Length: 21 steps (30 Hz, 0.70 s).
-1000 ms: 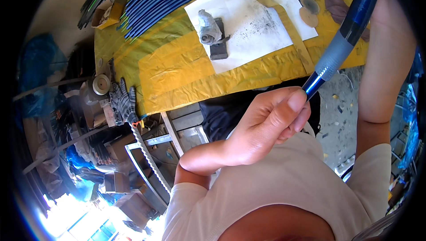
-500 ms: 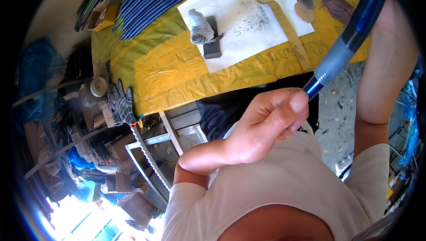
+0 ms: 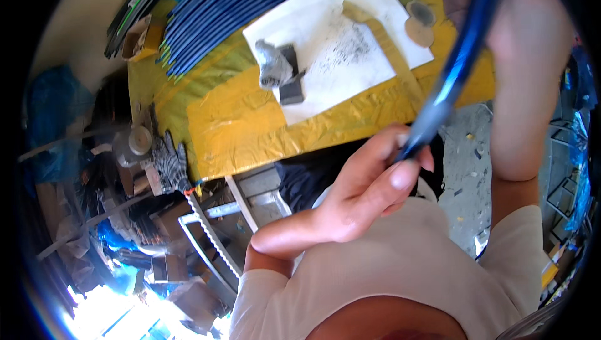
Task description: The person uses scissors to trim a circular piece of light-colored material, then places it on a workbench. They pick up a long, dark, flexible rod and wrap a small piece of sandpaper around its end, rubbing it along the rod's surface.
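A glossy dark-blue rod with a dull grey band slants across the right side, blurred by motion. Its lower end sits in my left hand, the thumb laid along it and the fingers curled round. My right hand is by the rod's upper part at the top edge. A fingertip shows on the rod's far side, so the hand seems wrapped round it, though most fingers are cut off or smeared. Beyond the rod, a grey cloth roll and a dark block lie on white paper.
A yellow-covered table holds a bundle of blue rods, a tan strip and round discs. A striped glove hangs at its left edge. Boxes and a metal frame stand lower left.
The rod and both my hands have shifted left, and my left hand is a little lower. The rod now tilts more steeply and blurs. The table view has shifted slightly too.
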### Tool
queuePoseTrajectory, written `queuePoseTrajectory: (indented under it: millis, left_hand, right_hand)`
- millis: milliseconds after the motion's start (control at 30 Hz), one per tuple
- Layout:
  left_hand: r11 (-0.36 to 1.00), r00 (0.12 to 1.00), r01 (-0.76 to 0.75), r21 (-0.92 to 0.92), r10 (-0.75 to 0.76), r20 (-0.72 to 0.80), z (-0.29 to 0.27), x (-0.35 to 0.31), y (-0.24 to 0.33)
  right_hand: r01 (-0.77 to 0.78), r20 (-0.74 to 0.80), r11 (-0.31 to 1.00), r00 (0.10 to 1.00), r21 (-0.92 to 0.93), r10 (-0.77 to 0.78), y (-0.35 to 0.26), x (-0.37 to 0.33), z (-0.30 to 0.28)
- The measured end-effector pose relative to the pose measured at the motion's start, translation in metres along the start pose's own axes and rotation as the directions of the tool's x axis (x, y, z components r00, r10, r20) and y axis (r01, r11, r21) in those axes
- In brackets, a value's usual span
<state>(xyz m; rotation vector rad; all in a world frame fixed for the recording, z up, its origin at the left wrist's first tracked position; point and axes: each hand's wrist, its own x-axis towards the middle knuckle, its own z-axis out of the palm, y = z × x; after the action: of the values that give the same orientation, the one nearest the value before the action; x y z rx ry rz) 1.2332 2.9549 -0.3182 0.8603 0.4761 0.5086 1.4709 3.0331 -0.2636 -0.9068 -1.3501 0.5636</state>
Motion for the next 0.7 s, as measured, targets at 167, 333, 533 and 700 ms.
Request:
queuePoseTrajectory:
  millis: [167,333,533,700]
  left_hand:
    - [0.903,0.898,-0.429,0.003,0.427,-0.112,-0.035,0.005,-0.009]
    - [0.848,0.761,-0.530,0.025,0.488,-0.427,-0.062,-0.008,0.013]
    - [0.774,0.614,-0.622,0.117,0.575,-0.541,-0.088,-0.013,0.018]
    - [0.709,0.542,-0.692,0.135,0.633,-0.553,-0.085,-0.008,0.023]
  right_hand:
    - [0.030,0.274,0.989,0.962,-0.146,0.011,0.006,-0.003,0.006]
    - [-0.285,-0.184,0.884,0.955,-0.371,0.231,0.059,-0.018,-0.081]
    - [-0.449,-0.307,0.540,0.891,-0.712,0.335,0.124,-0.081,-0.200]
    - [-0.357,-0.352,0.308,0.933,-0.882,0.072,0.149,-0.053,-0.219]
